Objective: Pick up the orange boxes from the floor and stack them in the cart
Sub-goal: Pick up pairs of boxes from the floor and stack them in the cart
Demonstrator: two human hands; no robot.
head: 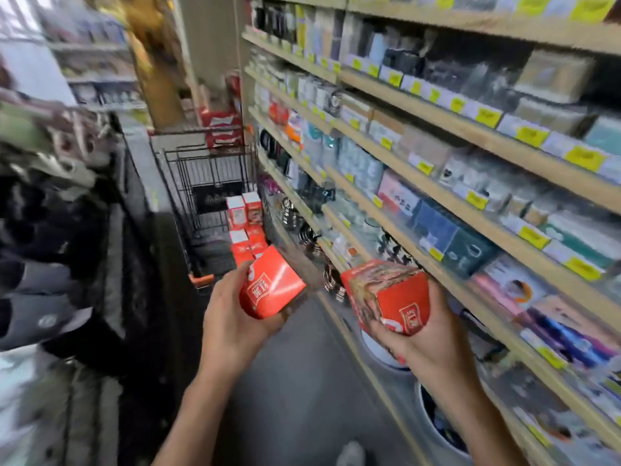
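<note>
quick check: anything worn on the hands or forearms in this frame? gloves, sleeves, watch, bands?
Nothing visible. The left hand and right hand are bare, with no gloves, and no rings can be made out through the motion blur. Both forearms are uncovered down to the bottom edge of the picture: no sleeve cuffs, watch or wristbands in view.

Glossy, seemingly cardboard orange boxes (274, 287); black wire cart (205, 176).

Bare forearms (208, 391), no sleeves
</note>
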